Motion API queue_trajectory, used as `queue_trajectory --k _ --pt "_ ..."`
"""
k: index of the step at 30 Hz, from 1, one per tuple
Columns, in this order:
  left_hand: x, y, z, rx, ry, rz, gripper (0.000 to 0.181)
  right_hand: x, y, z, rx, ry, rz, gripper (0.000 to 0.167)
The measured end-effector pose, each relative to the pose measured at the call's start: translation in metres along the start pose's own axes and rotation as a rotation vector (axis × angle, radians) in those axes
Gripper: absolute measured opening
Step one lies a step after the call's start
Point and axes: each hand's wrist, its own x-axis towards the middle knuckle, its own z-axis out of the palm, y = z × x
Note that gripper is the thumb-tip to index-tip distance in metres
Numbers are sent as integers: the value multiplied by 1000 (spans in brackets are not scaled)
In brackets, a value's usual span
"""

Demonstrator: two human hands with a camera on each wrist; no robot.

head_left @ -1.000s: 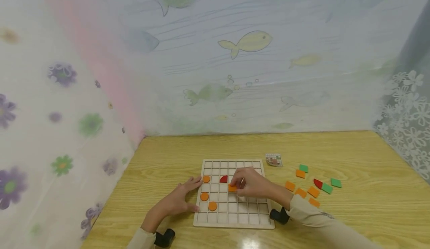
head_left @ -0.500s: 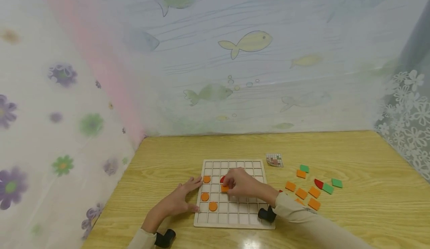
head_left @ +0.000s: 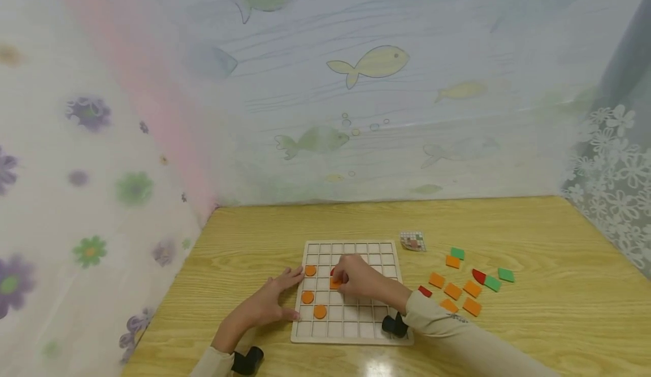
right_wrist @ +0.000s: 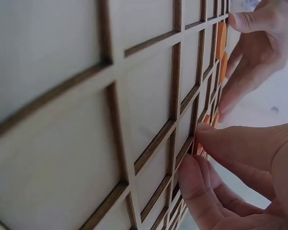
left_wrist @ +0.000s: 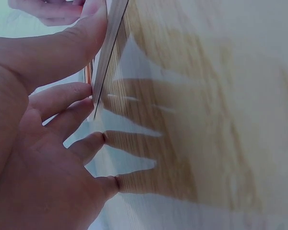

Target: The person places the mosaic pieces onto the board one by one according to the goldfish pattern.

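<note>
A wooden grid board (head_left: 351, 329) lies flat on the table. My right hand (head_left: 362, 280) is over its middle, thumb and fingertips pinching an orange square tile (head_left: 334, 285) at a cell just below a red quarter-round tile (head_left: 333, 272), which the fingers partly cover. In the right wrist view, the right hand (right_wrist: 245, 167) has its fingertips down at the grid; whether the tile is fully seated cannot be told. My left hand (head_left: 261, 303) rests against the board's left edge with fingers spread. Several round orange tiles (head_left: 320, 312) sit in the left columns.
Right of the board lie loose orange square tiles (head_left: 472, 307), green square tiles (head_left: 506, 275) and red quarter-round tiles (head_left: 478, 276). A small printed pattern card (head_left: 413, 241) is beyond the board's upper right corner. Patterned sheets border the table (head_left: 264, 221) behind and at both sides.
My right hand has moved left across the board with the orange square tile, from the column right of the red tile to the cell below it. The left hand has stayed in place.
</note>
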Motion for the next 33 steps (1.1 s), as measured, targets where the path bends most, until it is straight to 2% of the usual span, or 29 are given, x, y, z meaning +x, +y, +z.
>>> queue_trajectory --k 9,17,23,33 --pt "0 -2 2 32 8 -7 81 -4 -2 -1 18 -11 6 10" --pt "1 0 0 45 13 -21 81 -14 0 -16 60 -6 2 21" --pt "1 0 0 49 13 -15 81 -31 4 -35 35 -20 20 18" --pt "0 -2 1 44 22 8 83 -73 17 -67 21 -14 70 14"
